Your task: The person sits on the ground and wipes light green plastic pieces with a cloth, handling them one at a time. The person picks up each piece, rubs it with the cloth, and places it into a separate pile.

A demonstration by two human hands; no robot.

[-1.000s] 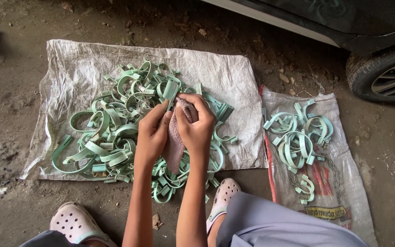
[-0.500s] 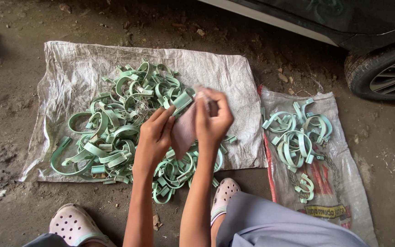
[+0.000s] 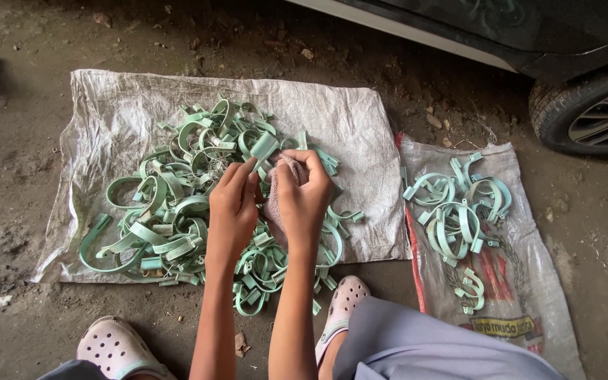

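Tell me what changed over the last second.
The right hand, raised with the cloth half a second ago, has dropped back beside the left hand, both again gripping a green clamp over the pile. Sacks, the smaller pile and feet stayed put.

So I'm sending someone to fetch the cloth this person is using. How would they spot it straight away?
Find the large grey sack spread on the dirt floor, heaped with pale green clamps. Above that heap are two bare hands; the cloth is bunched in the right hand, beside the left hand. It is the only soft, pinkish-grey thing among hard green curved pieces.
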